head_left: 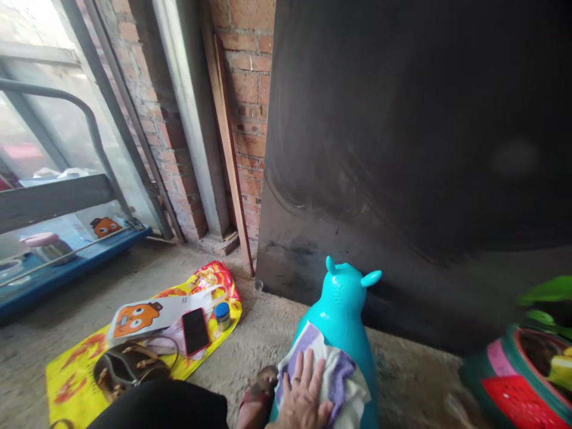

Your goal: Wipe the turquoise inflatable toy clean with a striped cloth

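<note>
While its fingers (307,370) lie spread and flat, gripping nothing, one hand (304,396) presses a purple and white cloth (333,372) against the back of a turquoise inflatable animal toy (342,310). A ring shows on one finger. Which hand this is cannot be told for certain; it enters from the bottom edge, and no second hand is in view. The cloth drapes over the toy's back, and the toy stands on a rough concrete floor (268,325), its two small ears pointing up, just in front of a large dark panel (415,149) that fills the right half of the view.

Beside the hand, a sandalled foot (258,393) rests on the floor. To the left, a yellow printed mat (134,351) lies flat, holding a black phone (195,331), a small blue-lidded jar (222,315), a brown bag (127,366) and a white card with an orange cartoon (147,314). Bare floor lies open between mat and toy.

Behind, a red brick wall (250,89) rises with wooden boards leaning against it. At far left a blue shelf edge (67,274) runs under a glass frame. At far right, a green and red pot (513,381) with leaves sits near the toy.
</note>
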Motion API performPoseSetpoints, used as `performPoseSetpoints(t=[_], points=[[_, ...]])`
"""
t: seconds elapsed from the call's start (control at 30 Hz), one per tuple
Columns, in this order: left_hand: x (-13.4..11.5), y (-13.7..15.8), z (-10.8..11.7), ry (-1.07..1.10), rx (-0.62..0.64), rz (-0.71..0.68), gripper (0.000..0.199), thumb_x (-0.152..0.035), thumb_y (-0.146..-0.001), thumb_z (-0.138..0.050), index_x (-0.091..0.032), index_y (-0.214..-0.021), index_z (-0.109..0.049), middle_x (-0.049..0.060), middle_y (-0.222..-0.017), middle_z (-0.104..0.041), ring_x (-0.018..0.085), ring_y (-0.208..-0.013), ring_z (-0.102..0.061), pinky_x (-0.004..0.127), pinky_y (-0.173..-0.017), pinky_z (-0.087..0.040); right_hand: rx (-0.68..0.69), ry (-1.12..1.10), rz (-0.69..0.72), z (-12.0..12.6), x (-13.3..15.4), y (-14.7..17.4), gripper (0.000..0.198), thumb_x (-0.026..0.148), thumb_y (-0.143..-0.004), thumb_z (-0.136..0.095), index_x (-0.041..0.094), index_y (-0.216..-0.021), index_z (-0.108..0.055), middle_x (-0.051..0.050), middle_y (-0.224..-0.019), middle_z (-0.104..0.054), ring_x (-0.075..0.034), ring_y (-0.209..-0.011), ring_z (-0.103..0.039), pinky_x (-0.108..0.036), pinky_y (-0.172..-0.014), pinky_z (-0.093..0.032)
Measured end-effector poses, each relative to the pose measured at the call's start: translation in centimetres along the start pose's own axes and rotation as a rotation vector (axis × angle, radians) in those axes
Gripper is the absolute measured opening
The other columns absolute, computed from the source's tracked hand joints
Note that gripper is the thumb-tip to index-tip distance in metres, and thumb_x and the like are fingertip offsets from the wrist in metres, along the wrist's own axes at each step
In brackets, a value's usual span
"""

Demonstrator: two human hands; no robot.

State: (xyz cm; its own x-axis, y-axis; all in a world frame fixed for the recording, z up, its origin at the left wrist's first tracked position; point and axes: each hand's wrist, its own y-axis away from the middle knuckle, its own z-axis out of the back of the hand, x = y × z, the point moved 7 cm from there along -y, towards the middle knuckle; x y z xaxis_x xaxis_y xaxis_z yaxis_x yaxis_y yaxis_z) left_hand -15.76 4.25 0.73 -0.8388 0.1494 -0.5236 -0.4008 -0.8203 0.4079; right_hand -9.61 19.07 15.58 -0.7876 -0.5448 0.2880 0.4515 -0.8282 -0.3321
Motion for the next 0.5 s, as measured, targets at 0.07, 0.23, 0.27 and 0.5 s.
performPoseSetpoints(t=[0.07,0.23,0.27,0.5], points=[[0.0,-0.6,0.4,0.012,-0.022,-0.007,0.081,-0.055,-0.079,-0.049,-0.035,-0.149,-0.015,0.001,-0.158,0.002,0.034,-0.146,0.005,0.069,-0.114,-0.013,0.021,0.004,-0.016,-1.0,0.1,0.3,0.017,0.03,-0.086,-0.054,0.028,-0.086,-0.071,0.001,-0.073,-0.067,-0.028,-0.082,-0.066,-0.046,-0.074,-0.051],[-1.2,-6.4,4.0,0.078,-0.099,0.042,0.073,-0.051,-0.087,-0.034,-0.029,-0.151,-0.006,0.002,-0.16,0.004,0.031,-0.147,0.003,0.067,-0.113,-0.021,0.066,0.038,-0.06,-2.2,0.4,1.2,0.025,0.045,-0.089,-0.061,0.024,-0.102,-0.064,-0.004,-0.103,-0.066,-0.019,-0.095,-0.062,-0.036,-0.08,-0.054],[-1.3,-7.4,4.6,0.086,-0.108,0.065,0.073,-0.051,-0.088,-0.032,-0.028,-0.151,-0.004,0.002,-0.161,0.004,0.031,-0.148,0.002,0.066,-0.113,-0.023,0.067,0.047,-0.073,-2.0,0.3,1.2,0.028,0.046,-0.09,-0.059,0.022,-0.103,-0.063,-0.005,-0.104,-0.065,-0.018,-0.094,-0.062,-0.035,-0.081,-0.054],[0.1,-3.1,2.4,0.046,-0.117,0.121,0.069,-0.044,-0.087,-0.034,-0.029,-0.151,-0.013,0.0,-0.16,-0.002,0.027,-0.148,-0.002,0.059,-0.116,-0.021,0.062,0.089,-0.153,-0.6,-0.8,1.3,0.042,0.042,-0.093,-0.037,0.022,-0.085,-0.074,-0.006,-0.086,-0.068,-0.027,-0.087,-0.065,-0.046,-0.072,-0.049]])
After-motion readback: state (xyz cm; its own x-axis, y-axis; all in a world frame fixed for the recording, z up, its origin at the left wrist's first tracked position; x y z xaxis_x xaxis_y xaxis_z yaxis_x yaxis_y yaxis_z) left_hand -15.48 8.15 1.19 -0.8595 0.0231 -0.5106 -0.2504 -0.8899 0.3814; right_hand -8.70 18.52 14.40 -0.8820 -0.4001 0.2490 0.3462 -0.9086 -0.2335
